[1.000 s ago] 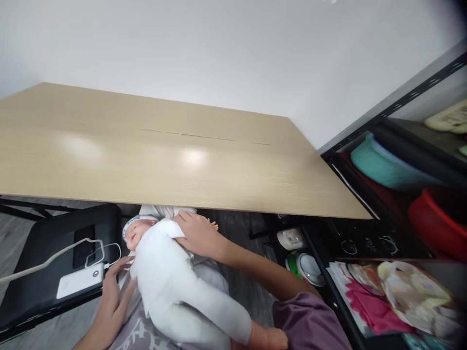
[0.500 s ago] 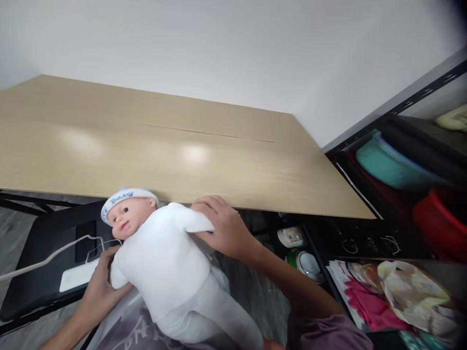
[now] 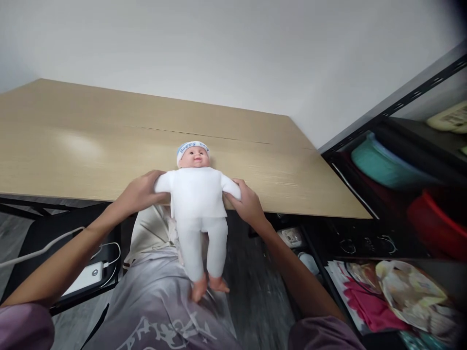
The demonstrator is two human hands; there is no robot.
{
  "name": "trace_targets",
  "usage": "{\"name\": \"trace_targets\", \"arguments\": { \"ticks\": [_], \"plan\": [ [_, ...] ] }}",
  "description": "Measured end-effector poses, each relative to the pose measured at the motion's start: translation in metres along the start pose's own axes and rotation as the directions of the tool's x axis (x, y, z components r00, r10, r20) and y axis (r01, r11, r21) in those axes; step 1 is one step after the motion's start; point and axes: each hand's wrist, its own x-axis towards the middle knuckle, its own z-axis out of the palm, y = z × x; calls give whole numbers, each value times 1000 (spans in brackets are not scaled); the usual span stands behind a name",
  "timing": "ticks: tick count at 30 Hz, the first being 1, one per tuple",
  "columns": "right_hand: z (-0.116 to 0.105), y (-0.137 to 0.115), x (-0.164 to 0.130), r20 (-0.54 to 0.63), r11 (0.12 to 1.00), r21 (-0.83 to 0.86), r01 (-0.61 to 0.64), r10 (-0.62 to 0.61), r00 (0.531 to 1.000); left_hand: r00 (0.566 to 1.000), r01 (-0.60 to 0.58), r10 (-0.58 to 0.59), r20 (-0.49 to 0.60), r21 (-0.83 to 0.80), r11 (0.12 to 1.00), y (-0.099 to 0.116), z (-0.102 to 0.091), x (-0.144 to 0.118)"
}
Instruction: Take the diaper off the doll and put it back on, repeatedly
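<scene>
The fingers of the left hand [image 3: 140, 193] are curling around one sleeve end of the baby doll [image 3: 197, 204], gripping its arm, while the fingers of the right hand [image 3: 247, 204] are closing in the same way on the doll's other arm. Between the two hands the doll is hanging upright and facing the camera, its capped head showing against the wooden table [image 3: 91, 150] at the near edge, its white-clothed body and bare feet dangling below the tabletop, the feet just above a pale grey patterned cloth [image 3: 156, 311] that is lying over the person's lap. To the left, under the table, a white power bank [image 3: 85, 278] with a white cable [image 3: 40, 250] plugged in is resting on a black chair seat. To the right, a black shelf rack [image 3: 386, 121] is holding a teal basin [image 3: 383, 165], a red tub [image 3: 438, 223] and, lower down, crumpled bags.
</scene>
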Motion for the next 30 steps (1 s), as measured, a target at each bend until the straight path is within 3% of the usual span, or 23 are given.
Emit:
{"name": "trace_targets", "arguments": {
  "ticks": [5, 12, 21, 30],
  "plan": [
    [11, 22, 38, -51, 999, 9, 33, -33, 998, 999, 53, -52, -7, 194, 980, -23, 4, 60],
    [42, 46, 117, -94, 987, -134, 84, -97, 991, 987, 134, -96, -128, 330, 935, -64, 20, 136],
    [63, 81, 221, -64, 964, -170, 206, -219, 974, 958, 106, -5, -285, 339, 935, -119, 25, 239],
    [84, 115, 312, -161, 959, -231, 165, -205, 965, 926, 151, -6, -377, 356, 922, -137, 22, 330]
  ]
}}
